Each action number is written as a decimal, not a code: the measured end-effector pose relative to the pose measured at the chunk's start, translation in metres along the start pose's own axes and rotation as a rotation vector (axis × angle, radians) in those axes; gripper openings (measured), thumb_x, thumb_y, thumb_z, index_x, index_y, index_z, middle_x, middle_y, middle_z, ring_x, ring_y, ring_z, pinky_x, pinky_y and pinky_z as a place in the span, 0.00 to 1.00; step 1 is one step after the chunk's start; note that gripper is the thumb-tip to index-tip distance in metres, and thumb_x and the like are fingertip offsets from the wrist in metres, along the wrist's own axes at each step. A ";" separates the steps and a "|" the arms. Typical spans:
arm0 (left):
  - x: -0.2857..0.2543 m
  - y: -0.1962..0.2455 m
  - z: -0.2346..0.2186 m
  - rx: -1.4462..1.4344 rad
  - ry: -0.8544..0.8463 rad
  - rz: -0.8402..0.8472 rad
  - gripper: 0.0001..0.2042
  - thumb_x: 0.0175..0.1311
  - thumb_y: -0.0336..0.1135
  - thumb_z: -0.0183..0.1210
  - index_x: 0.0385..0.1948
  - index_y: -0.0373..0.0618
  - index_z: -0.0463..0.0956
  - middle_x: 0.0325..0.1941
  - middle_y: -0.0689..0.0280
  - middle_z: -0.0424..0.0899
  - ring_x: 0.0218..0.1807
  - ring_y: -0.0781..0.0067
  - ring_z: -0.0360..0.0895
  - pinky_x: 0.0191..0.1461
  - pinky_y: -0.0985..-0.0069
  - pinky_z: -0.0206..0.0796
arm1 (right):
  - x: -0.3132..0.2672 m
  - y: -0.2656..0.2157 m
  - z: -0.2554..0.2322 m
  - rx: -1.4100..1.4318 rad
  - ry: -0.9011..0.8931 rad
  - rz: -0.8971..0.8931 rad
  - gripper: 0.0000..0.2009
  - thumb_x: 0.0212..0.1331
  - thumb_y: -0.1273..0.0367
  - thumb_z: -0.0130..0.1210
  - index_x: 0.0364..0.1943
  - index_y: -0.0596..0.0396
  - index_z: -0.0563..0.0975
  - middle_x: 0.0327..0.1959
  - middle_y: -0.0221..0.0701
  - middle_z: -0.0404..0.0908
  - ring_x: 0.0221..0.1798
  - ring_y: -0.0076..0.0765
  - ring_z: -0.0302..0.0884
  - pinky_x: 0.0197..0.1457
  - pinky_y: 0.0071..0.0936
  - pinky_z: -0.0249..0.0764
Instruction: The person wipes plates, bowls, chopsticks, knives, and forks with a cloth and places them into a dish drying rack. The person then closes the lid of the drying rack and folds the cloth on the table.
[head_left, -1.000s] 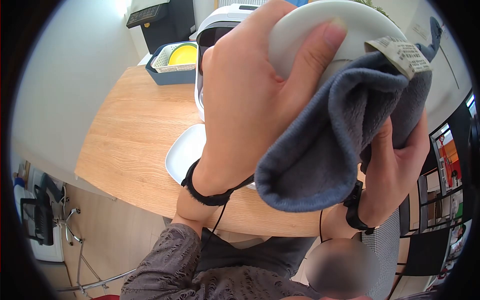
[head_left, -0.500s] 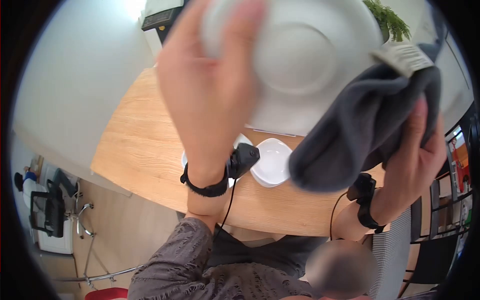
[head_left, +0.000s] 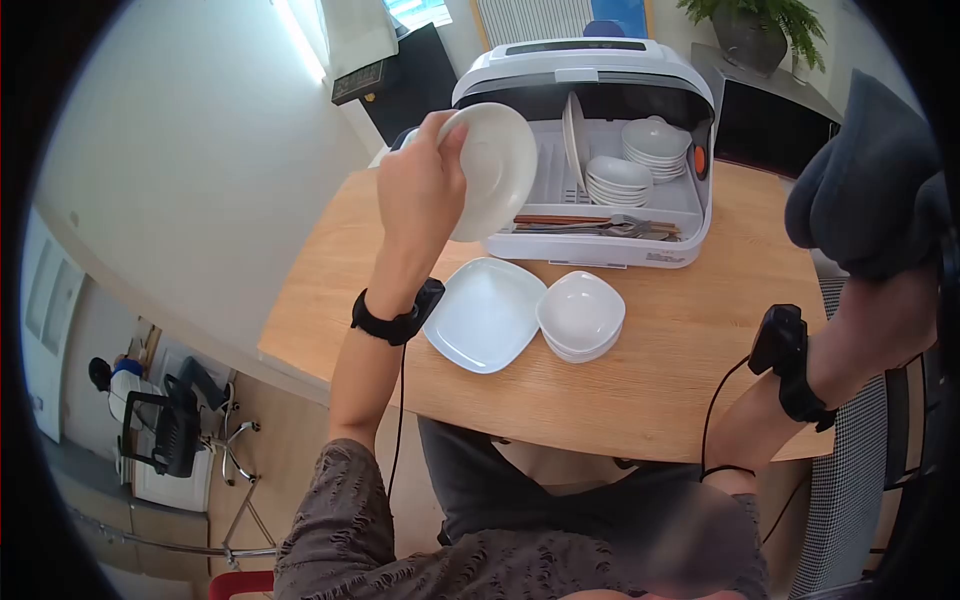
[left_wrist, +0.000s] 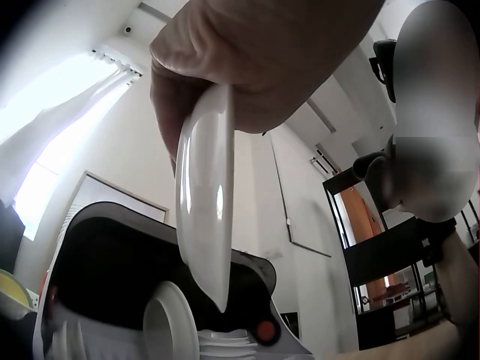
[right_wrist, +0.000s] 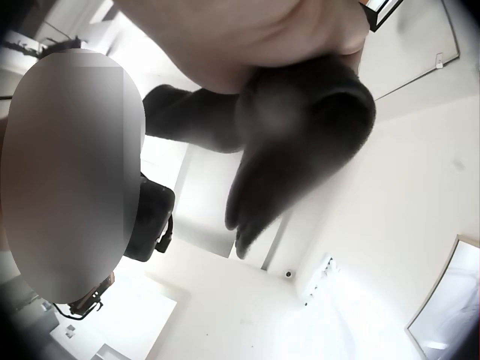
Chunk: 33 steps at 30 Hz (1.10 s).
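Observation:
My left hand point(head_left: 425, 190) pinches the rim of a white plate point(head_left: 492, 170), held upright at the left front of the open white dish cabinet point(head_left: 575, 248). From the left wrist view, the plate point(left_wrist: 208, 199) appears nearly edge-on below the hand point(left_wrist: 225, 64). Off to the far right, my right hand point(head_left: 885, 315) grips a dark grey cloth point(head_left: 870, 190); in the right wrist view the cloth point(right_wrist: 292, 135) hangs in folds from the hand point(right_wrist: 262, 37), whose fingertips are hidden. Inside the cabinet one plate point(head_left: 574, 140) stands upright beside stacked bowls point(head_left: 618, 180).
A square white plate point(head_left: 487, 315) and stacked white bowls point(head_left: 581, 312) sit on the wooden table point(head_left: 690, 370) before the cabinet. Chopsticks and cutlery point(head_left: 600, 228) lie in its front tray. A potted plant point(head_left: 752, 35) stands behind; a cable runs from each wrist camera.
The plate and cloth have come apart: my left hand has carried the plate down toward the cabinet, and my right hand has moved away to the right with the cloth. The cabinet has come into full view.

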<state>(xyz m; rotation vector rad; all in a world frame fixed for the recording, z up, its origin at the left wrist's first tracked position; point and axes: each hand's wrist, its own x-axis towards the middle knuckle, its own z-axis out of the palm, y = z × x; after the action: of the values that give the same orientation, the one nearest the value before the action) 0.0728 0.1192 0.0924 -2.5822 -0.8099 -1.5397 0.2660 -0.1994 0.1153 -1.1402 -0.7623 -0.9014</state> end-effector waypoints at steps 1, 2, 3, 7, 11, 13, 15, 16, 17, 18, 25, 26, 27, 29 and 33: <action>0.001 -0.006 0.013 -0.028 -0.007 0.036 0.10 0.70 0.36 0.56 0.43 0.41 0.81 0.24 0.51 0.82 0.26 0.49 0.81 0.32 0.65 0.70 | -0.011 0.012 0.002 -0.590 0.104 -0.272 0.15 0.69 0.65 0.55 0.49 0.66 0.77 0.42 0.45 0.83 0.35 0.43 0.79 0.35 0.36 0.74; 0.006 -0.008 0.022 -0.059 -0.013 0.071 0.09 0.70 0.34 0.55 0.44 0.41 0.81 0.25 0.49 0.82 0.28 0.46 0.81 0.33 0.62 0.70 | -0.015 0.019 0.001 -1.184 0.206 -0.541 0.15 0.68 0.68 0.57 0.50 0.67 0.77 0.41 0.44 0.83 0.37 0.42 0.81 0.36 0.34 0.75; 0.009 -0.010 0.029 -0.091 -0.030 0.070 0.10 0.69 0.32 0.54 0.46 0.41 0.81 0.27 0.46 0.82 0.30 0.46 0.82 0.35 0.60 0.71 | -0.013 0.025 -0.006 -1.186 0.216 -0.539 0.15 0.68 0.68 0.57 0.50 0.67 0.77 0.41 0.44 0.83 0.37 0.42 0.81 0.36 0.34 0.75; 0.021 -0.009 0.059 -0.145 -0.068 0.000 0.11 0.70 0.33 0.54 0.48 0.44 0.81 0.33 0.45 0.84 0.36 0.42 0.82 0.41 0.59 0.73 | -0.014 0.031 -0.018 -1.195 0.223 -0.528 0.15 0.67 0.67 0.57 0.50 0.67 0.77 0.42 0.44 0.83 0.37 0.41 0.81 0.37 0.34 0.75; 0.030 -0.012 0.100 -0.160 -0.075 0.003 0.12 0.67 0.28 0.54 0.49 0.39 0.80 0.35 0.43 0.84 0.39 0.41 0.82 0.46 0.57 0.74 | -0.012 0.030 -0.020 -1.191 0.225 -0.526 0.16 0.67 0.67 0.58 0.50 0.66 0.77 0.42 0.43 0.83 0.38 0.41 0.81 0.38 0.33 0.75; 0.035 -0.015 0.120 -0.189 -0.057 -0.018 0.14 0.64 0.25 0.54 0.50 0.36 0.80 0.37 0.41 0.83 0.41 0.41 0.82 0.48 0.56 0.74 | -0.015 0.036 -0.026 -1.191 0.225 -0.524 0.16 0.66 0.66 0.58 0.50 0.66 0.77 0.42 0.42 0.84 0.38 0.41 0.82 0.38 0.33 0.75; 0.037 -0.014 0.137 -0.162 -0.061 -0.023 0.14 0.63 0.24 0.54 0.49 0.35 0.80 0.37 0.40 0.83 0.41 0.40 0.82 0.49 0.55 0.74 | -0.015 0.040 -0.033 -1.192 0.224 -0.529 0.16 0.66 0.66 0.58 0.50 0.66 0.77 0.43 0.42 0.84 0.39 0.41 0.82 0.39 0.33 0.75; 0.038 -0.011 0.144 -0.135 -0.068 -0.029 0.14 0.63 0.23 0.54 0.49 0.35 0.80 0.37 0.39 0.83 0.42 0.40 0.82 0.49 0.55 0.73 | -0.015 0.039 -0.031 -1.193 0.223 -0.531 0.16 0.66 0.66 0.59 0.50 0.65 0.77 0.43 0.42 0.84 0.39 0.40 0.82 0.39 0.33 0.75; 0.039 -0.009 0.149 -0.131 -0.095 -0.045 0.15 0.62 0.23 0.53 0.50 0.35 0.79 0.37 0.39 0.83 0.42 0.40 0.82 0.50 0.55 0.73 | -0.016 0.038 -0.032 -1.196 0.221 -0.534 0.16 0.66 0.66 0.59 0.50 0.65 0.77 0.43 0.42 0.84 0.39 0.40 0.82 0.39 0.33 0.75; 0.040 -0.009 0.154 -0.135 -0.096 -0.044 0.15 0.62 0.23 0.53 0.50 0.35 0.79 0.37 0.39 0.83 0.42 0.40 0.82 0.50 0.55 0.73 | -0.018 0.035 -0.031 -1.200 0.218 -0.537 0.16 0.66 0.65 0.59 0.50 0.65 0.77 0.43 0.42 0.84 0.39 0.40 0.82 0.39 0.33 0.75; 0.040 -0.015 0.185 -0.208 -0.120 -0.167 0.17 0.61 0.24 0.53 0.52 0.41 0.80 0.39 0.40 0.83 0.45 0.38 0.81 0.53 0.55 0.72 | -0.022 0.035 -0.039 -1.219 0.196 -0.550 0.17 0.65 0.64 0.60 0.50 0.64 0.78 0.44 0.40 0.84 0.40 0.40 0.82 0.41 0.32 0.75; 0.039 -0.016 0.188 -0.233 -0.121 -0.186 0.18 0.60 0.23 0.52 0.52 0.41 0.80 0.39 0.40 0.83 0.46 0.38 0.81 0.53 0.56 0.72 | -0.024 0.031 -0.036 -1.223 0.192 -0.550 0.17 0.65 0.64 0.60 0.50 0.64 0.78 0.44 0.40 0.84 0.40 0.39 0.82 0.41 0.32 0.76; 0.036 -0.017 0.192 -0.234 -0.125 -0.188 0.18 0.60 0.23 0.52 0.52 0.41 0.80 0.39 0.40 0.83 0.46 0.38 0.81 0.53 0.56 0.72 | -0.024 0.032 -0.038 -1.227 0.184 -0.550 0.18 0.64 0.64 0.60 0.51 0.64 0.78 0.44 0.40 0.84 0.41 0.39 0.82 0.41 0.32 0.76; 0.032 -0.023 0.199 -0.256 -0.131 -0.140 0.20 0.58 0.21 0.51 0.53 0.43 0.80 0.40 0.40 0.83 0.46 0.38 0.81 0.54 0.57 0.72 | -0.024 0.030 -0.035 -1.227 0.173 -0.553 0.18 0.64 0.63 0.60 0.51 0.64 0.78 0.44 0.39 0.84 0.41 0.39 0.82 0.42 0.32 0.76; 0.027 -0.024 0.210 -0.270 -0.163 -0.216 0.20 0.58 0.21 0.51 0.52 0.43 0.81 0.43 0.41 0.83 0.48 0.39 0.81 0.57 0.59 0.71 | -0.023 0.032 -0.036 -1.237 0.155 -0.560 0.18 0.64 0.63 0.61 0.51 0.63 0.78 0.45 0.39 0.84 0.41 0.39 0.82 0.43 0.32 0.76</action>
<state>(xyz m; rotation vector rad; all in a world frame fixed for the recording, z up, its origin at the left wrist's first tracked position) 0.2433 0.2100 0.0015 -2.9305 -0.9880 -1.6099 0.2865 -0.2245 0.0723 -1.9072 -0.3341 -2.0542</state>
